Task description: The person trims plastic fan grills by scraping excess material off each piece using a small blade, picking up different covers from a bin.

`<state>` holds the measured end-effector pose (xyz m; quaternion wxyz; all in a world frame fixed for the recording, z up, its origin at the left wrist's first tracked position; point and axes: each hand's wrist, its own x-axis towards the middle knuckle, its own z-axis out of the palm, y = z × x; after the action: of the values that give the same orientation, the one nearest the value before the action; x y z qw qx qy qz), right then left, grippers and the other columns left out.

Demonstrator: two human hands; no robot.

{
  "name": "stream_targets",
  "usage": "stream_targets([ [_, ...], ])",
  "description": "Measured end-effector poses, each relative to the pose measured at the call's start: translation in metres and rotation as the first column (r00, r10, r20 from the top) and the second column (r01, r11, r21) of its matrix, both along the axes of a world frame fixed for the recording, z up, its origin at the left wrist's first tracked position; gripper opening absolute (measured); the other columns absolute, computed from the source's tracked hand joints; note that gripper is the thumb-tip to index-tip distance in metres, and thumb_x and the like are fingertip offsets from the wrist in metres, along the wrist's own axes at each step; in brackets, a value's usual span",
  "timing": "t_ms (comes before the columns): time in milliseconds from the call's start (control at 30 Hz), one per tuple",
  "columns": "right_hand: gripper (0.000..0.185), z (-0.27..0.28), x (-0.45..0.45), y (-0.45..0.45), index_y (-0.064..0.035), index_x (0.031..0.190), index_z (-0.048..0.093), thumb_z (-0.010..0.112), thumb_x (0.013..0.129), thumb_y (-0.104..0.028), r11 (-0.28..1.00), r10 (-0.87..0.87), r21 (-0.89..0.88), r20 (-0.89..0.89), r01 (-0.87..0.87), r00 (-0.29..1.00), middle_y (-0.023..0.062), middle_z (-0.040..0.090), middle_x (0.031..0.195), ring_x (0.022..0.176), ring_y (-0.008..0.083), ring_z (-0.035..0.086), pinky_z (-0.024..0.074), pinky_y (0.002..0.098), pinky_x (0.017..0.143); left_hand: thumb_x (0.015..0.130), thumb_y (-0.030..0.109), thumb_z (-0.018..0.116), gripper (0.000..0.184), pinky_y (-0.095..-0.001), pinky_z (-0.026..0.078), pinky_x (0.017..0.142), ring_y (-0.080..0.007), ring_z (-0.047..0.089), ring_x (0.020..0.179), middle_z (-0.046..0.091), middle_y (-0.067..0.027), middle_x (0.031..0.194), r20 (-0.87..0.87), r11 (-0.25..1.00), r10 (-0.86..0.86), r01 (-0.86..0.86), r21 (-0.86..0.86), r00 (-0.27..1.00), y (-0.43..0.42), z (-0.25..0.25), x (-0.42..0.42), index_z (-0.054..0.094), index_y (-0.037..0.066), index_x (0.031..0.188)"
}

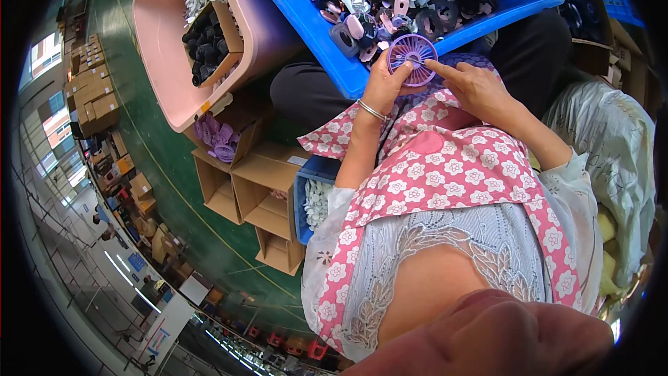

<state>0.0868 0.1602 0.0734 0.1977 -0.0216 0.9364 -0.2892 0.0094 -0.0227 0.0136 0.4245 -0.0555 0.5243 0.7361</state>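
Note:
A round purple fan grille with radial spokes is held up in front of my lap, at the near edge of the blue crate. My left hand, with a bangle at the wrist, is closed on its left side, the thumb lying over the front near the hub. From the right, my right hand reaches over the rim, its index finger on the grille's face and its other fingers partly hidden. Beyond both hands, the blue crate holds a heap of mixed pink, black and white plastic parts.
A pink tub at upper left contains white parts and a carton of black parts. Purple pieces fill a box below it, beside cardboard boxes and a blue bin of white pieces. A plastic sack stands at right.

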Motion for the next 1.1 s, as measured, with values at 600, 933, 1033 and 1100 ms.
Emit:
stream_targets([
  [600,0.049,0.027,-0.015,0.003,-0.0115,0.132,0.041,0.050,0.084,-0.006,0.966,0.161,0.208,-0.020,-0.153,0.987,0.0175,0.058,0.078,0.066,0.0300,0.060,0.0480,0.0387,0.056,0.086,0.007,0.056,0.040,-0.0384,0.058,0.071,-0.0232,0.061,0.095,0.054,-0.0126,0.110,-0.034,0.998,-0.027,0.028,0.052,0.999,0.012,0.002,-0.001,0.039,0.002,0.122],
  [933,0.034,0.062,-0.082,0.010,0.0068,0.101,0.051,0.061,0.070,0.002,0.800,0.493,0.254,0.239,-0.544,0.837,0.0207,0.061,0.071,0.067,0.0328,0.064,0.0492,0.0391,0.051,0.085,0.004,0.053,0.037,-0.0384,0.059,0.065,-0.0249,0.063,0.088,0.056,-0.0130,0.106,-0.115,0.983,-0.177,0.181,0.031,0.977,0.027,-0.005,-0.024,0.040,0.000,0.120],
  [1033,0.039,0.072,-0.093,0.003,0.0070,0.104,0.051,0.064,0.067,0.003,0.743,0.515,0.269,0.354,-0.612,0.781,0.0202,0.062,0.073,0.069,0.0332,0.065,0.0508,0.0386,0.054,0.085,0.006,0.055,0.037,-0.0361,0.060,0.060,-0.0238,0.064,0.084,0.056,-0.0129,0.106,-0.113,0.969,-0.229,0.238,0.070,0.967,0.027,-0.007,-0.027,0.041,-0.001,0.119],
  [1100,0.041,0.076,-0.101,-0.005,0.0066,0.104,0.051,0.066,0.066,0.003,0.716,0.500,0.260,0.458,-0.648,0.735,0.0205,0.063,0.076,0.072,0.0338,0.065,0.0520,0.0386,0.056,0.084,0.006,0.056,0.038,-0.0349,0.060,0.058,-0.0221,0.064,0.083,0.056,-0.0124,0.105,-0.149,0.969,-0.227,0.238,0.063,0.962,0.027,-0.005,-0.026,0.041,-0.002,0.118],
])
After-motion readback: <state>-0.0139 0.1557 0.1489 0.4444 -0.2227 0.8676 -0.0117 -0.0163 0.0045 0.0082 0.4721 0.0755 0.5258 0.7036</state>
